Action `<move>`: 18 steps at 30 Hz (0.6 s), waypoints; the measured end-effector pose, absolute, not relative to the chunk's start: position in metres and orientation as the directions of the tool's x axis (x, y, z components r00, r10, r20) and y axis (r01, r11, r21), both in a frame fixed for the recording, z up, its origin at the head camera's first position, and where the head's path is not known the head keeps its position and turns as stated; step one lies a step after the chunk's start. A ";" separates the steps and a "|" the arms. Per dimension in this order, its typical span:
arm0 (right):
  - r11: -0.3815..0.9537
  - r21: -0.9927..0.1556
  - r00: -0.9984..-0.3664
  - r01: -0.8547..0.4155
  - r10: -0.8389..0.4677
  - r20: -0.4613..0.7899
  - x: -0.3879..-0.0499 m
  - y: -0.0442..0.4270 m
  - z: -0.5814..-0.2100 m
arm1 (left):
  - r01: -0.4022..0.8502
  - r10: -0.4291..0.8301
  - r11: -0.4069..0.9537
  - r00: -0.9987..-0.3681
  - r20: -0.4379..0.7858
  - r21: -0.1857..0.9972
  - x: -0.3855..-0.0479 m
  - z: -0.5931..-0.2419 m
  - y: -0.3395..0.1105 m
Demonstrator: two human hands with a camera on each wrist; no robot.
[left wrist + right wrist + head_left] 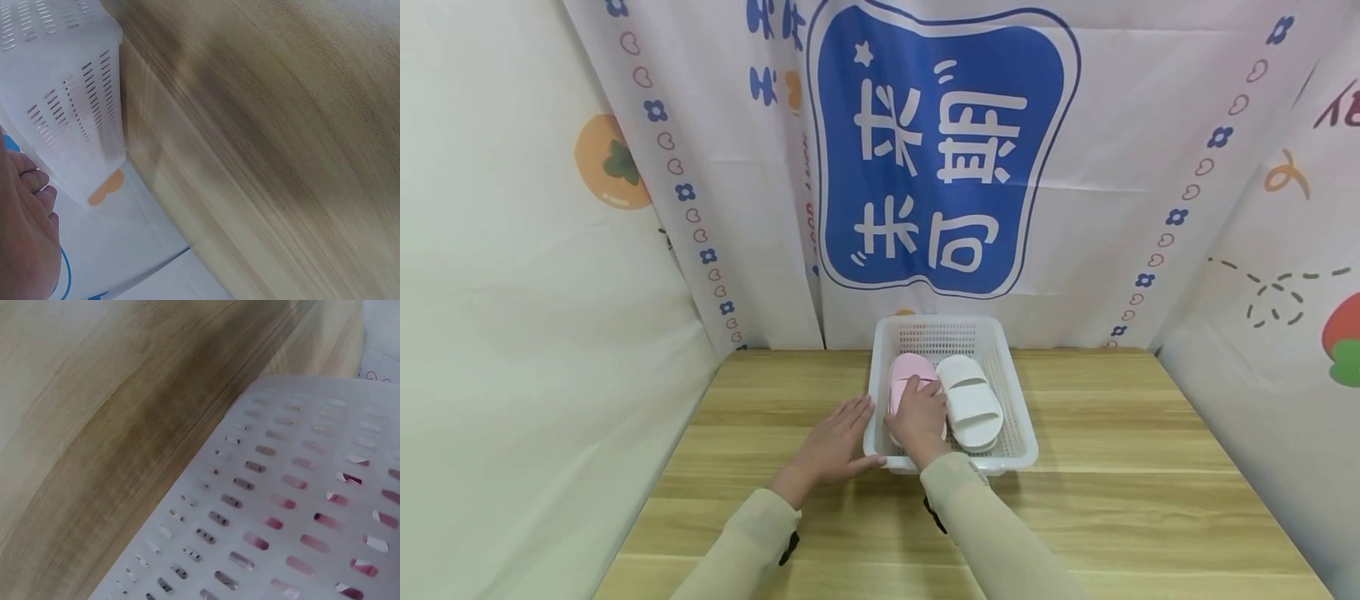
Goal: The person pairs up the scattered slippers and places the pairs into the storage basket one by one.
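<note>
A white plastic basket (pixel 1028 442) with slotted walls stands at the far side of the table. In it a pink slipper (pixel 912 365) lies on the left and a white slipper (pixel 976 403) on the right, side by side. My right hand (pixel 919 417) grips the pink slipper from above, covering its near part; the fingertips are partly hidden. At the basket's left near corner my left hand (pixel 833 443) has its fingers stretched along the rim and its thumb spread. The left wrist view shows that hand (pixel 28 231) beside the basket wall (pixel 75 112).
The wood-grain table (pixel 1112 467) extends on both sides of the basket. Close behind the basket hangs a printed white cloth (pixel 1105 167), with further cloth along both sides. Pink shows through the slots of the basket wall (pixel 294 531) in the right wrist view.
</note>
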State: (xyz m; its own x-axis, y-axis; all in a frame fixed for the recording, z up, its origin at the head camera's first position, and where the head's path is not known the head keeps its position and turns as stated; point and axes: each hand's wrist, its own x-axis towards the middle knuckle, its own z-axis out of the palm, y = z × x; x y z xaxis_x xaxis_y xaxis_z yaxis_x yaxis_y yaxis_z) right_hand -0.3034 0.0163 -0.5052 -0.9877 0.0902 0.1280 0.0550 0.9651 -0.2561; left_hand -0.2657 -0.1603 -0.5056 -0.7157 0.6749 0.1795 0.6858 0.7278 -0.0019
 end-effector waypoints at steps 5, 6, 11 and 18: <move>0.963 -0.261 -0.989 0.063 0.095 0.112 -0.303 0.015 -0.506 | 0.685 0.673 0.728 -0.716 0.185 0.003 -0.266 -0.508 -0.161; 0.963 -0.262 -0.990 0.065 0.096 0.106 -0.302 0.014 -0.506 | 0.685 0.672 0.729 -0.717 0.185 0.005 -0.266 -0.508 -0.161; 0.962 -0.265 -0.991 0.068 0.095 0.093 -0.302 0.014 -0.506 | 0.680 0.669 0.733 -0.722 0.178 0.004 -0.267 -0.508 -0.161; 0.969 -0.235 -0.992 0.079 0.099 0.076 -0.303 0.014 -0.508 | 0.680 0.669 0.733 -0.722 0.175 0.004 -0.266 -0.507 -0.160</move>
